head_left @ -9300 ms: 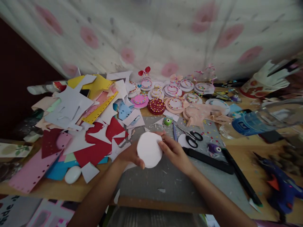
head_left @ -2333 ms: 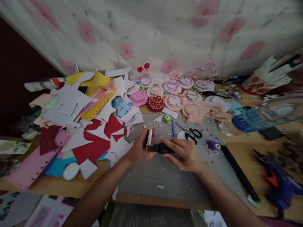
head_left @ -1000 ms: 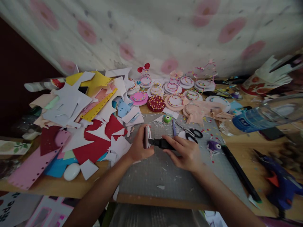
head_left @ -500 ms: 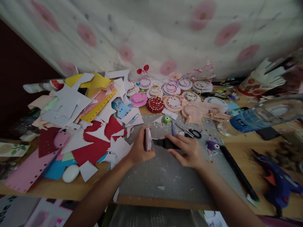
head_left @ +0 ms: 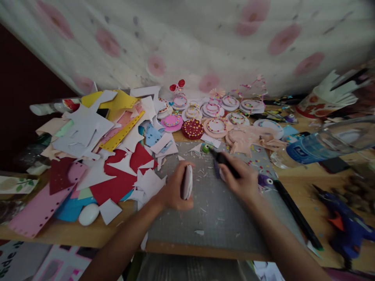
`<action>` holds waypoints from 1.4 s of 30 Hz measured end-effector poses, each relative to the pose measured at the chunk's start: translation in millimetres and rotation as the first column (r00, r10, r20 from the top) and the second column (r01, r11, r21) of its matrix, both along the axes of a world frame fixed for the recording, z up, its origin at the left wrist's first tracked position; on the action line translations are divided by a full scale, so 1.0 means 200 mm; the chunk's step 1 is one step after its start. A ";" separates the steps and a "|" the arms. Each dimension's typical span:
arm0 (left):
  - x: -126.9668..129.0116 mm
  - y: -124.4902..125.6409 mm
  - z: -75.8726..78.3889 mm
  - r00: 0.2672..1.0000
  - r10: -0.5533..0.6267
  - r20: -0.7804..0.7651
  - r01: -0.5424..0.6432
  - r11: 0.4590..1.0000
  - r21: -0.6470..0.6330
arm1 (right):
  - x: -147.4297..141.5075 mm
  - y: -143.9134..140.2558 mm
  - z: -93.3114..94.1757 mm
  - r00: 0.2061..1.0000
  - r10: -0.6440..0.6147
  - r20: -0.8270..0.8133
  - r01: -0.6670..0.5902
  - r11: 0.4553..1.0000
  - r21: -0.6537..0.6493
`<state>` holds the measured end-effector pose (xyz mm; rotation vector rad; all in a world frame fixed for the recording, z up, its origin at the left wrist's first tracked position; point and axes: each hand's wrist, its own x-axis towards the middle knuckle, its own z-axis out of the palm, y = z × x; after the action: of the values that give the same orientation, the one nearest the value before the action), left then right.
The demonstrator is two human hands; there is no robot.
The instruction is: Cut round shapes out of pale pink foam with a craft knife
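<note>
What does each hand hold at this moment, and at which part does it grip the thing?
The left hand grips a white round foam disc by its edge, held edge-on. The right hand holds a black stick-shaped tool around its rear part.

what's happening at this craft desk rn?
A person is working over a grey cutting mat amid paper scraps. The left hand holds a white round disc upright on edge above the mat. The right hand grips a black tool, pointing away from the disc toward the decorated paper rounds at the back. A blue glue gun lies at the right.
</note>
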<state>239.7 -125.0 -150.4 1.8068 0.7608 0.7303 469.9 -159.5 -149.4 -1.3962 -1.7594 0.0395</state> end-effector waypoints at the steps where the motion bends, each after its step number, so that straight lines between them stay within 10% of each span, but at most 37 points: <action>1: 0.00 -0.01 0.00 0.999 -0.040 -0.006 0.041 0.999 0.018 | 0.01 0.01 -0.01 0.995 -0.078 -0.056 0.079 0.996 0.027; 16: 0.03 0.00 -0.02 0.993 0.121 -0.001 -0.120 0.984 -0.132 | -0.05 -0.03 0.06 0.931 0.364 0.011 -0.353 0.910 -0.219; 35: 0.00 0.02 0.06 0.988 -0.073 0.136 0.135 0.839 -0.527 | -0.06 -0.04 0.07 0.926 0.326 0.189 -0.305 0.943 -0.132; 42: 0.00 0.03 0.06 0.976 -0.107 0.191 0.190 0.851 -0.491 | -0.06 -0.05 0.06 0.873 0.391 0.292 -0.389 0.919 -0.069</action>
<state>240.1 -118.4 -138.7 1.2928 0.6261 0.5009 458.3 -168.7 -138.2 -1.0692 -2.2804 0.0536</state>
